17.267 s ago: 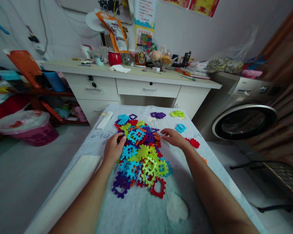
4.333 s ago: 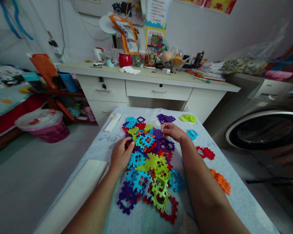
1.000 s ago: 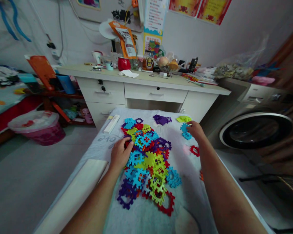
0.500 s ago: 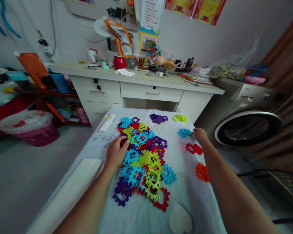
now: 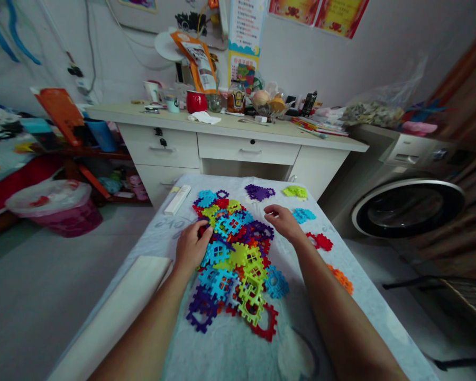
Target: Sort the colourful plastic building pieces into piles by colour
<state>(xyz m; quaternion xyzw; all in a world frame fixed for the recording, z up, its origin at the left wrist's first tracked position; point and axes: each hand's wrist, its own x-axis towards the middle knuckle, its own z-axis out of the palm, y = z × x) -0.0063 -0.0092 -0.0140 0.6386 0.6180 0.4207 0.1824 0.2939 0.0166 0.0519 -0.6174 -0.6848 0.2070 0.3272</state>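
A heap of flat interlocking plastic tiles in blue, green, red, purple and orange lies on a pale blue cloth. My left hand rests palm-down on the heap's left edge, fingers curled onto tiles. My right hand hovers over the heap's upper right, fingers loosely bent and apart, nothing in them. Small sorted groups lie apart: purple tiles, green tiles, blue tiles, red tiles, orange tiles.
A white remote-like bar lies at the cloth's far left. A folded white pad sits along the left edge. Beyond stand a cluttered white desk, a washing machine and a pink bin.
My right hand has come back from the blue group at the right edge to the heap's upper right. My left hand has stayed on the heap.
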